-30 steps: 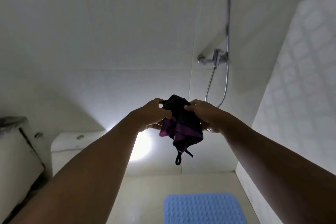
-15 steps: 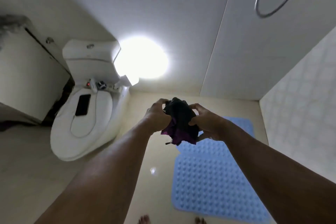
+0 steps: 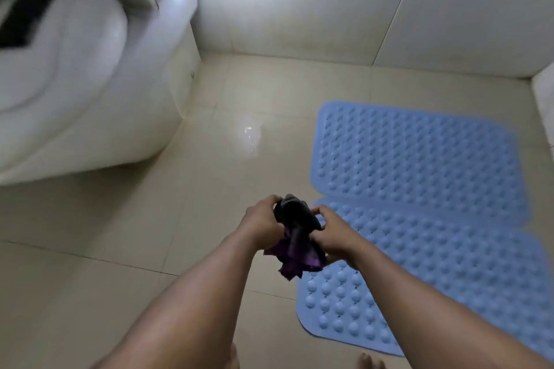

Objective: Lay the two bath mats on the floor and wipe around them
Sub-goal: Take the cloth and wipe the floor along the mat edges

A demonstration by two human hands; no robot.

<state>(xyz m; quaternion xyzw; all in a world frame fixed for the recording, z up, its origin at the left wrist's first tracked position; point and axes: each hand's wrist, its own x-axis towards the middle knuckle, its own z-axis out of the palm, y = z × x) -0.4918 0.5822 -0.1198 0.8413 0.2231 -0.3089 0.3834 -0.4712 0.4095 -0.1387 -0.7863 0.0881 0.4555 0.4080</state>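
— While one cloth (image 3: pixel 296 226) is gripped by left hand (image 3: pixel 261 226) and right hand (image 3: pixel 333 235), how many mats are seen?
— Two: far mat (image 3: pixel 419 156) and near mat (image 3: pixel 443 275), laid touching on the floor (image 3: pixel 120 234).

Far mat (image 3: pixel 419 153) and near mat (image 3: pixel 434 272), the 2 of them light blue with rows of round bumps. Cloth (image 3: pixel 296 228) is black and purple. Floor (image 3: pixel 120 249) beige tile, toilet (image 3: pixel 75 84) white.
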